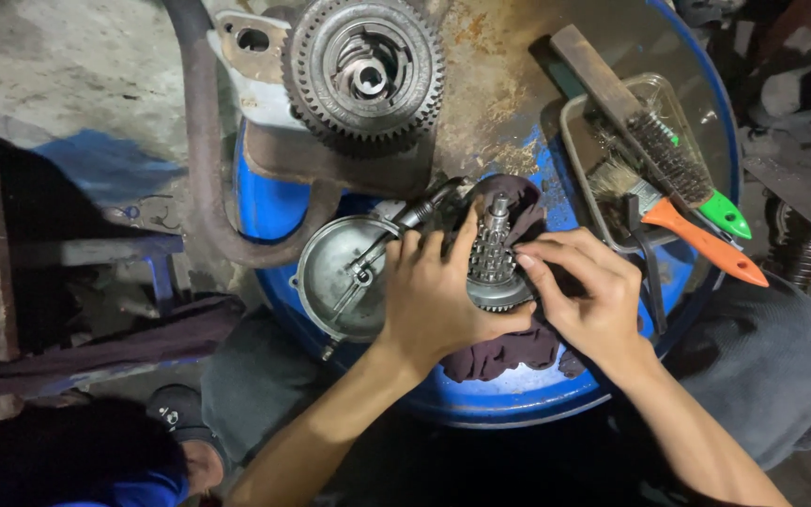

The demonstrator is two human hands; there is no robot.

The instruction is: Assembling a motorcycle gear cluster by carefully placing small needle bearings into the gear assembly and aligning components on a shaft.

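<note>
My left hand [436, 302] grips the lower, wider end of a metal gear shaft [493, 258] that stands nearly upright on top of a blue drum [274, 211]. My right hand [586, 293] holds the shaft from the right, its fingertips pressed on the stacked gears through a dark maroon rag [504, 352]. The rag wraps behind and under the shaft. A round grey engine cover [340, 272] lies just left of my left hand, partly hidden by it.
A large toothed clutch gear [365, 68] sits on a rusty plate at the drum's far edge. A clear tray [612, 150] at the right holds a wire brush with green handle [682, 169] and a paintbrush with orange handle [696, 239]. A curved pipe [201, 141] hangs left.
</note>
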